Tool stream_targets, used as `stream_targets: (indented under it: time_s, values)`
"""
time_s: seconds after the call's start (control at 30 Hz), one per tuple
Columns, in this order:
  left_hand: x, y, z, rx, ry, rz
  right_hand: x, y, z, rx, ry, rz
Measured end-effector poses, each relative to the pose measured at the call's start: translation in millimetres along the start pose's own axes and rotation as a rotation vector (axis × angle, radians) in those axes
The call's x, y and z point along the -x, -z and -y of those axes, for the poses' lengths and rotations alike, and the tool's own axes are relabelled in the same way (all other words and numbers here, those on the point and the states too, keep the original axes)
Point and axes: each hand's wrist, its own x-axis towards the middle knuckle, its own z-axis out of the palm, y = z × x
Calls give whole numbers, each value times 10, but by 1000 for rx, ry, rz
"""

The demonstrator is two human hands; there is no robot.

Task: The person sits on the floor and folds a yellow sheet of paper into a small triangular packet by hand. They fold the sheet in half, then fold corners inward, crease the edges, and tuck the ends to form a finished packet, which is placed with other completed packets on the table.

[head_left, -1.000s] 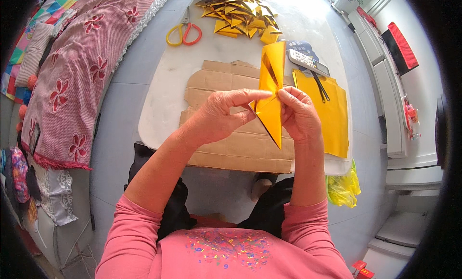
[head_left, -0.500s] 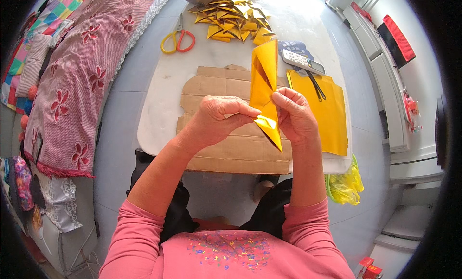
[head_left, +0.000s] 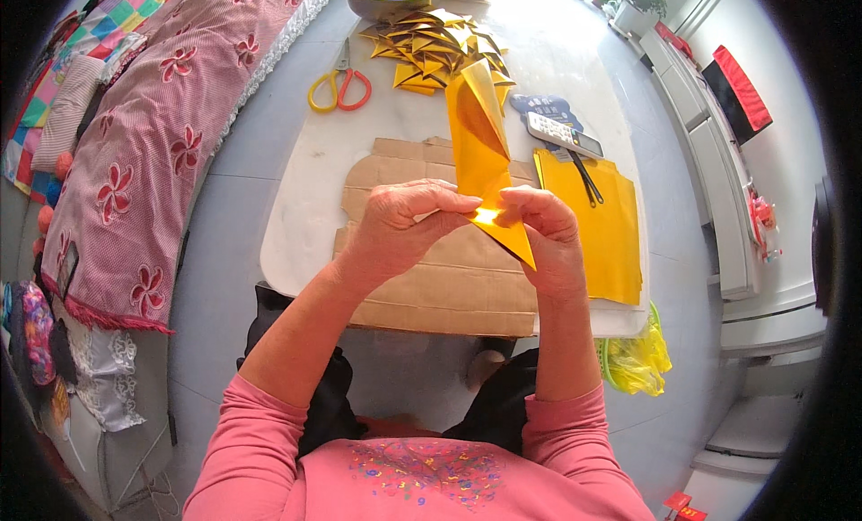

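— Left grip (head_left: pixel 409 229)?
— Closed, pinching the folded yellow paper (head_left: pixel 480 153) at its lower fold.
— Right grip (head_left: pixel 543 234)?
— Closed on the same paper, fingertips almost meeting the left ones.
— Paper's place?
— Held up between both grips, above the cardboard sheet (head_left: pixel 449 269) on the counter (head_left: pixel 305 216).
— Further off?
— Scissors (head_left: pixel 337 85) and folded yellow pieces (head_left: pixel 431 45) beyond; flat yellow sheets (head_left: pixel 597 225) just right.

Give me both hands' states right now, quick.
Left hand: closed, pinching the folded yellow paper.
Right hand: closed, pinching the same paper from the other side.
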Motion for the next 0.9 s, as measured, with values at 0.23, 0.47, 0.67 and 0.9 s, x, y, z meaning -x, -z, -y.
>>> stream_targets:
  time_s: [0.23, 0.47, 0.67, 0.9]
  values:
    - [-24, -63, -24, 66, 73, -55, -30, 27, -52, -3, -2, 18]
    - [-15, -159, -13, 149, 234, -147, -10, -146, -195, -141, -18, -200]
    - [11, -222, 26, 227, 321, -157, -2, -175, -266, -226, -43, -237]
    - [23, -219, 36, 154, 301, -154, -10, -180, -302, -424, -44, -293]
